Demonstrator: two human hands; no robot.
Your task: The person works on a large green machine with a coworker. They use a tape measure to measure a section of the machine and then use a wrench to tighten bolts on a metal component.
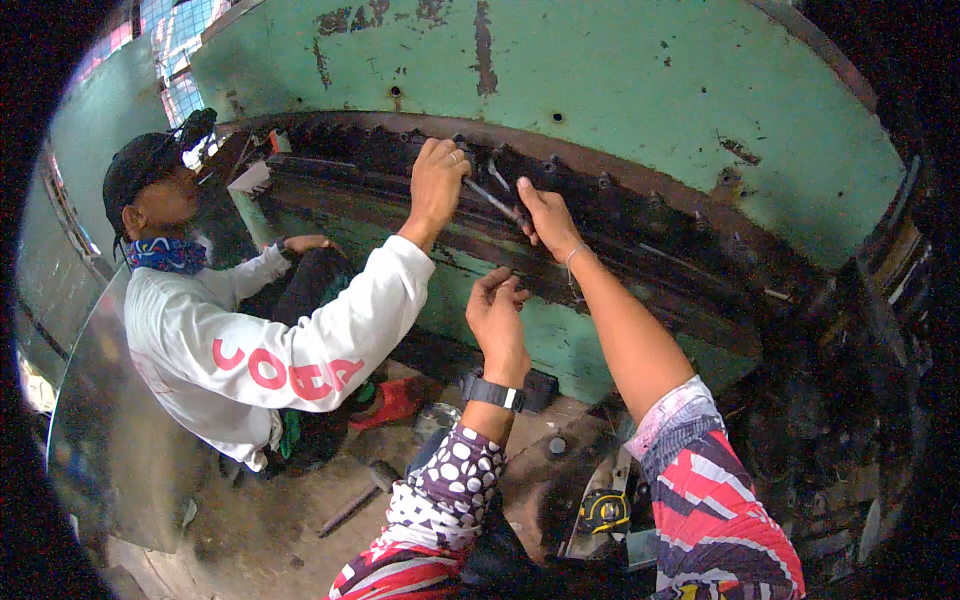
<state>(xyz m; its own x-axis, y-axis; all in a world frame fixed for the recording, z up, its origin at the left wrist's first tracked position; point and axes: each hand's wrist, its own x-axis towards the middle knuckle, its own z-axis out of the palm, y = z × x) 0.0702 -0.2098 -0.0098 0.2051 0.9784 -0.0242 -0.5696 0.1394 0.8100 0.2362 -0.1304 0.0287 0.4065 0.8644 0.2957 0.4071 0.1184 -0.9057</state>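
Note:
My right hand (550, 222) is closed round the lower end of a slim metal wrench (492, 198), thumb on top. The wrench slants up and left to the co-worker's hand (436, 185), which is at its other end against a row of bolts. Beside it, a shorter bright metal piece (499, 176) points up to the bolts; which hand holds it, I cannot tell. Lower down, my left hand (498, 325), with a dark watch on the wrist, has its fingers curled together before the machine's ledge. Anything between those fingertips is hidden.
A worn green metal panel (620, 90) rises above the dark bolted bar (605, 185). Close on my left crouches a co-worker in a white long-sleeved top (190, 330). A hammer (348, 512) lies on the floor; a yellow-and-black tape measure (604, 511) is near my lap.

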